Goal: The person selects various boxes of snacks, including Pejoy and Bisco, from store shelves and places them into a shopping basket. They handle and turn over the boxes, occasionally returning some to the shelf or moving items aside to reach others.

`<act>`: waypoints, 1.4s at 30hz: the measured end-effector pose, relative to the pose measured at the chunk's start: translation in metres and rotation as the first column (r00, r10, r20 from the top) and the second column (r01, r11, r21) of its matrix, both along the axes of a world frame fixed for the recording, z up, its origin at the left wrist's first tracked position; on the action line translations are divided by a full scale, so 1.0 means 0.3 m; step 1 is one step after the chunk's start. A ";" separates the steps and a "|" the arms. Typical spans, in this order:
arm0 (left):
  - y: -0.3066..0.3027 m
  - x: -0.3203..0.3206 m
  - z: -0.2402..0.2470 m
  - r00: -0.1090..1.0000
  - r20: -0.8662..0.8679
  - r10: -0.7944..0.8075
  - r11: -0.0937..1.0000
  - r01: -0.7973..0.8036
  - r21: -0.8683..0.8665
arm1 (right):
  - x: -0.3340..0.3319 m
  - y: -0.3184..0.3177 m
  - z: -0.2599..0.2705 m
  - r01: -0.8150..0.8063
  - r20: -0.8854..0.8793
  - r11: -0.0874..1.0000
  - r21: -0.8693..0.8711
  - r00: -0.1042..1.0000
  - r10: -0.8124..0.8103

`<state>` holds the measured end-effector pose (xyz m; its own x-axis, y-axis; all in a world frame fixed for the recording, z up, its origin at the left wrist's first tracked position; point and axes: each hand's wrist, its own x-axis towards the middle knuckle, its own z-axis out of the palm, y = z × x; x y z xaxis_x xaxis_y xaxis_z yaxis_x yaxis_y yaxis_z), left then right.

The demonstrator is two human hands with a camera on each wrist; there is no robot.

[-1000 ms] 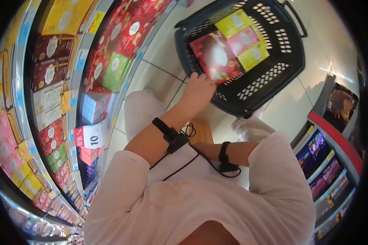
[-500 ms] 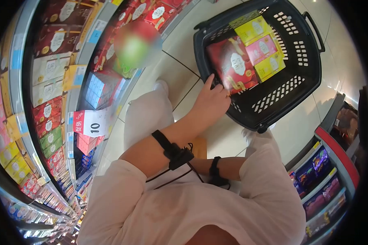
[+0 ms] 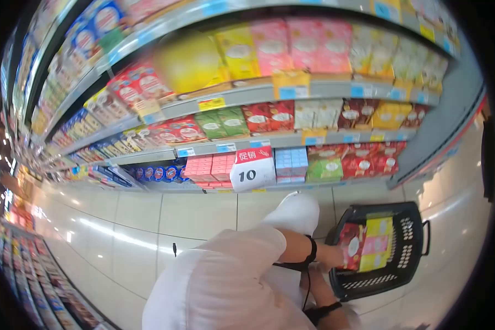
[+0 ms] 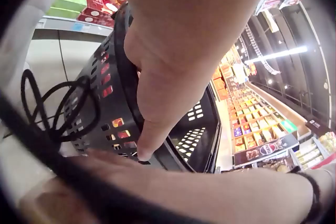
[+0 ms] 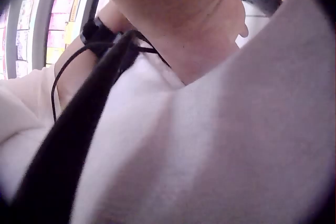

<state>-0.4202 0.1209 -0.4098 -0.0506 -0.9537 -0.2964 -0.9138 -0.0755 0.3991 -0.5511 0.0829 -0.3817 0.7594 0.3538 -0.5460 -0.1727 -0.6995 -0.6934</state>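
Note:
In the head view, a black basket stands on the floor at the lower right. It holds a red box beside yellow and pink boxes. My left hand is at the basket's near edge. The left wrist view shows my left hand over the black rim, a finger bent down along it; its other fingers are partly hidden. My right hand lies below it, outside the basket, blurred and with nothing visible in it. A sleeve partly covers my right hand in the right wrist view.
Shelves of coloured packets run across the front, with a sale sign hanging low. Another shelf stands at the lower left. Black cables hang by my wrists, and a small dark object lies on the tiles.
The head view has turned toward the shelves, so the basket now appears at the lower right. My left hand remains at its edge, and the boxes stay inside.

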 end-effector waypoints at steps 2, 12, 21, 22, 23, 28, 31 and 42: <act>0.042 0.010 0.054 0.999 0.031 0.029 0.999 -0.028 -0.035 | -0.013 -0.001 0.034 -0.027 0.043 0.993 -0.112 0.999 0.032; 0.104 -0.022 0.108 0.988 -0.060 0.139 0.989 -0.142 -0.035 | -0.047 -0.051 0.084 0.202 0.053 0.962 -0.182 0.979 -0.195; 0.055 -0.006 0.116 0.998 -0.012 0.057 0.992 -0.056 0.116 | -0.019 -0.106 0.091 0.409 -0.185 0.908 0.093 0.903 -0.388; 0.054 -0.011 0.142 0.998 0.000 0.066 0.994 -0.066 0.088 | -0.010 -0.119 0.085 0.407 -0.236 0.908 0.095 0.896 -0.377; 0.045 0.000 0.145 0.997 0.012 0.075 0.995 -0.076 0.059 | -0.004 -0.135 0.068 0.408 -0.247 0.905 0.116 0.895 -0.372; -0.027 0.019 0.027 1.000 -0.022 0.004 0.974 0.001 0.228 | 0.026 -0.229 -0.037 0.334 -0.421 0.885 0.324 0.889 -0.181; -0.027 0.011 -0.016 1.000 0.006 0.000 0.971 -0.002 0.238 | 0.075 -0.241 0.060 0.212 -0.413 0.900 0.381 0.910 -0.039; 0.056 0.005 0.021 0.981 -0.126 0.145 0.989 -0.139 0.055 | 0.084 -0.256 -0.013 0.213 -0.524 0.941 0.263 0.851 -0.046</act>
